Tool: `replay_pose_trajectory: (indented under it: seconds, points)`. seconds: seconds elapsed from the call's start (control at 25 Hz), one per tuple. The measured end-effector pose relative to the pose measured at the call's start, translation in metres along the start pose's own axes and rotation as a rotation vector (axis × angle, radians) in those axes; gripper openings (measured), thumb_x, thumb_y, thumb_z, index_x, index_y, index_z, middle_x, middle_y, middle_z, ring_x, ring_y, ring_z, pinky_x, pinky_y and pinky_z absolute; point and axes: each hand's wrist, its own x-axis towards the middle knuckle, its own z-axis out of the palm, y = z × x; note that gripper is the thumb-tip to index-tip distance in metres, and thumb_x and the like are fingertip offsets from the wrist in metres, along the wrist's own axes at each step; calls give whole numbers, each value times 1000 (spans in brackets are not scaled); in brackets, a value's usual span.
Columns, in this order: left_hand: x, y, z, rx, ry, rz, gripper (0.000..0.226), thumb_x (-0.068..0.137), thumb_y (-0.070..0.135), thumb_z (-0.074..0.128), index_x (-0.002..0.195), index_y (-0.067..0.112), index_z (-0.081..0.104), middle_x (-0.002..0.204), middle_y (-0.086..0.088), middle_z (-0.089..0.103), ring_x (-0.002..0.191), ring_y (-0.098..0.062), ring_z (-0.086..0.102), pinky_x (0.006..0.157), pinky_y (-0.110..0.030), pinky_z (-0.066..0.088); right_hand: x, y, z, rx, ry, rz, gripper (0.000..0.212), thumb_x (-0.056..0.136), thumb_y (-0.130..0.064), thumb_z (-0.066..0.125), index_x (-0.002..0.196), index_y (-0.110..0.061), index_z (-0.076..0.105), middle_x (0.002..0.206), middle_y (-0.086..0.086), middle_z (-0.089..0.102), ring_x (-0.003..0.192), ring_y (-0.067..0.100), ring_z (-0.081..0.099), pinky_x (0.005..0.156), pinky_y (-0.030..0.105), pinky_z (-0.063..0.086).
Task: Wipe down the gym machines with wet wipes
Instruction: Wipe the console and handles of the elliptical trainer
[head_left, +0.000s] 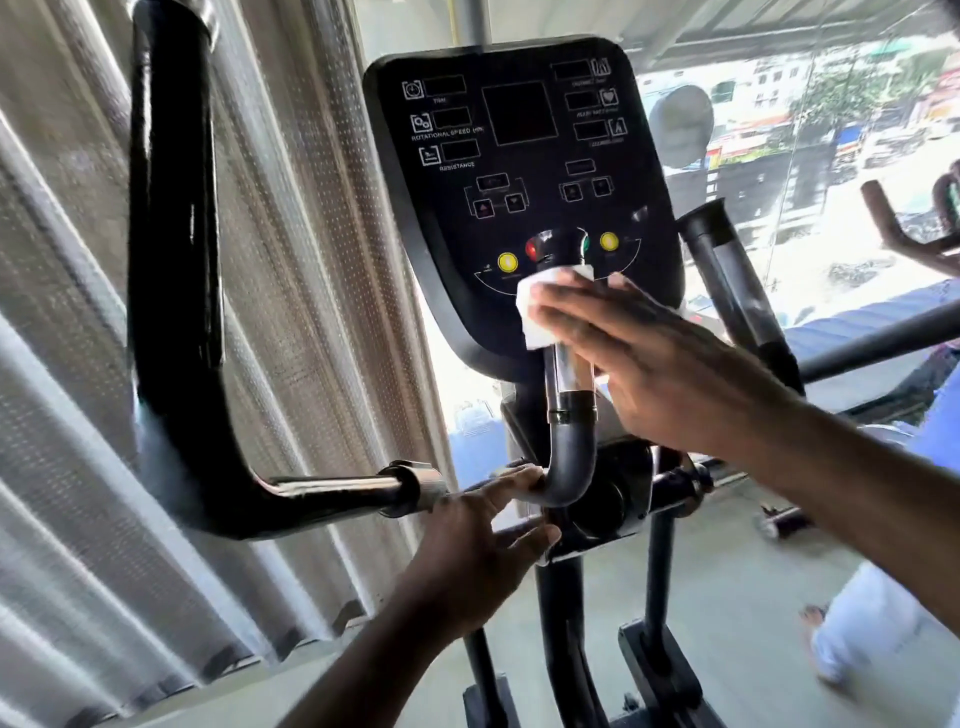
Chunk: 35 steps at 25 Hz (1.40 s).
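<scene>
A black elliptical machine fills the view, with its console (519, 156) facing me. In front of the console rises an upright grip bar (569, 384) with a shiny middle section. My right hand (654, 358) lies flat with straight fingers, pressing a white wet wipe (532, 312) against that bar and the console's lower edge. Lower down, my left hand (483, 540) rests with loosely spread fingers at the curved base of the bar, its fingertips touching the bend.
A thick black moving handle (171, 260) curves up on the left, in front of a perforated curtain (311, 260). Another handle (737, 291) stands right of the console. A glass wall shows the street. Someone's leg in light trousers (857, 623) is at lower right.
</scene>
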Motion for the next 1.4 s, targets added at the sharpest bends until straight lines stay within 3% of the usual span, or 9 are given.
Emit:
replay_pose_trajectory:
  seconds: [0.08, 0.12, 0.28, 0.48, 0.76, 0.96, 1.12, 1.28, 1.4]
  points:
    - [0, -1, 5, 26, -23, -36, 54, 95, 15, 78, 140, 37, 60, 110, 18, 31, 102, 34, 49, 98, -4, 15, 17, 2, -9, 53, 39, 132, 82, 86, 11, 47, 164, -5, 26, 173, 11, 19, 161, 23, 15, 127, 48, 28]
    - [0, -6, 6, 27, -42, -47, 56, 96, 13, 75, 144, 36, 57, 106, 22, 54, 97, 37, 48, 87, 1, 45, 11, -9, -5, 106, 49, 147, 77, 88, 11, 43, 162, -3, 29, 172, 11, 22, 160, 23, 18, 126, 47, 30]
    - [5, -27, 0, 54, -129, -30, 59, 97, 16, 72, 147, 41, 54, 142, 25, 59, 106, 34, 50, 101, -2, 40, -49, -66, 17, 118, -10, -75, 59, 93, 9, 36, 150, 2, 50, 161, 13, 44, 155, 28, 34, 120, 47, 40]
    - [30, -21, -9, 110, 45, 78, 37, 97, 35, 63, 133, 37, 64, 124, 13, 74, 116, 2, 66, 104, -30, 54, 27, -8, -9, 47, 21, 78, 53, 98, -4, 41, 150, 3, 50, 158, 19, 45, 155, 30, 32, 124, 47, 33]
    - [46, 1, -24, -305, 368, 215, 25, 104, 25, 53, 127, 21, 62, 118, 8, 70, 114, -7, 67, 93, -42, 59, -8, -37, 6, 68, 55, -60, 36, 104, -4, 59, 138, 5, 61, 149, 18, 56, 147, 32, 46, 117, 48, 43]
    - [56, 27, -22, -525, 449, 271, 17, 103, 16, 57, 118, 17, 64, 110, 7, 70, 106, -11, 68, 85, -31, 56, 62, -11, 4, 128, 338, 375, 33, 106, -9, 59, 137, 1, 64, 151, 15, 55, 147, 24, 47, 119, 40, 44]
    - [58, 25, -13, -574, 423, 283, 13, 104, 6, 61, 116, 9, 64, 102, 6, 68, 90, 2, 66, 76, -6, 44, 33, -91, 33, 617, 672, 959, 30, 103, -17, 66, 130, -5, 70, 132, 8, 70, 125, 13, 66, 104, 28, 54]
    - [66, 39, -14, -546, 384, 316, 24, 101, 12, 67, 125, 15, 64, 114, 7, 71, 105, -10, 71, 89, -24, 56, 30, -79, 36, 1054, 730, 1319, 54, 95, -52, 66, 121, -5, 75, 111, 7, 78, 107, 24, 74, 101, 51, 56]
    - [78, 46, -16, -507, 399, 373, 36, 99, 10, 69, 134, 14, 64, 125, 5, 71, 118, -15, 69, 100, -40, 58, 64, -26, 6, 1484, 551, 1225, 61, 103, -62, 48, 135, -13, 68, 122, 12, 75, 112, 31, 72, 97, 49, 54]
